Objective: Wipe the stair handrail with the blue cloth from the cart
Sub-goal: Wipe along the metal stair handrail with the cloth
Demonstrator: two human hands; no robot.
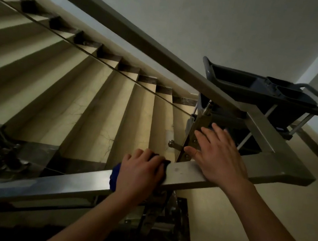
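Note:
The flat steel handrail (pixel 184 172) crosses the lower middle of the view and bends at a corner on the right, then climbs to the upper left. My left hand (pixel 141 173) presses the blue cloth (pixel 114 177) onto the rail's top; most of the cloth is hidden under the hand. My right hand (pixel 217 154) hovers just right of it over the rail near the corner, fingers spread, holding nothing. The dark grey cart (pixel 262 91) stands behind the rail at the upper right.
Beige stairs (pixel 97 92) with dark edge strips rise to the upper left behind the railing. A steel post with brackets (pixel 194 136) holds the rail below my right hand. A white wall fills the top; a landing floor lies at the right.

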